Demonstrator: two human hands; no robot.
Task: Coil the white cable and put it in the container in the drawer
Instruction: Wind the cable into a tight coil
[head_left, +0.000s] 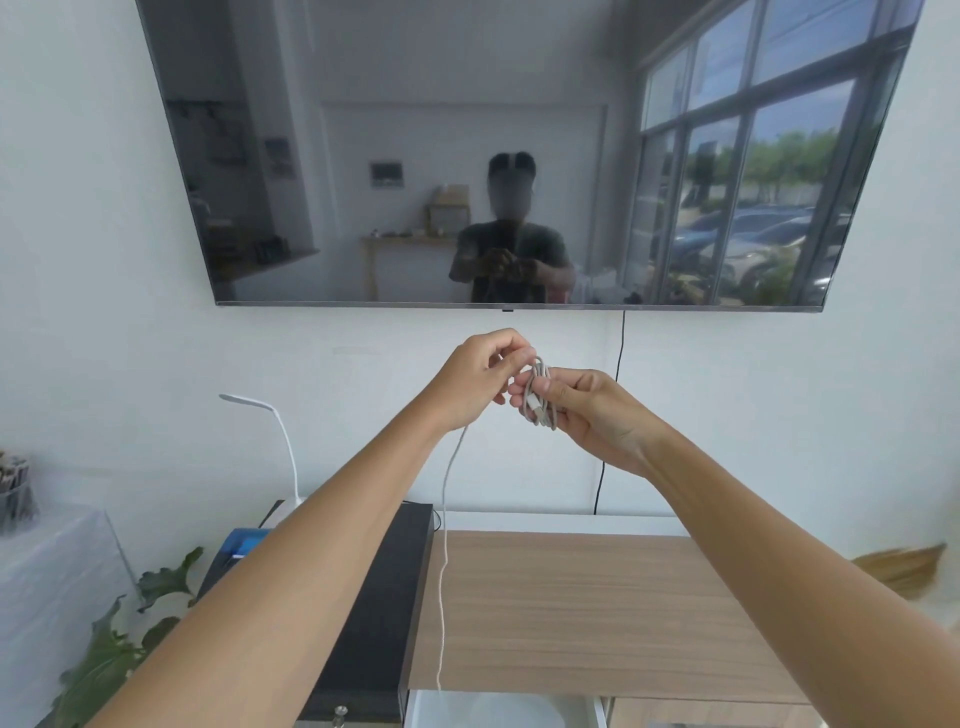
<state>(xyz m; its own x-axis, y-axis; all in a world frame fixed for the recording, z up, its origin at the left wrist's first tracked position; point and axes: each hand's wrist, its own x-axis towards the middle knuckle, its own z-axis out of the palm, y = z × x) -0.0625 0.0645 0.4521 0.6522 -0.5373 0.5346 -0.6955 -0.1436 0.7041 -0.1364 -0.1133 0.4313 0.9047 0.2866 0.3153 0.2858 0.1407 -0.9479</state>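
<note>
Both hands are raised in front of the wall, below the television. My right hand (582, 410) pinches a small bundle of loops of the white cable (541, 397). My left hand (480, 376) is closed on the cable just left of the bundle. The loose tail of the cable hangs from the left hand straight down past the cabinet top to the open drawer (498, 709) at the bottom edge. A pale rounded container (519, 714) shows inside the drawer, mostly cut off by the frame.
A wood-topped cabinet (571, 613) stands below my hands, with a black box (379, 597) on its left end. A white desk lamp (270, 415), a blue item and a green plant (119, 639) stand at the left. A black cord hangs down from the television (519, 150).
</note>
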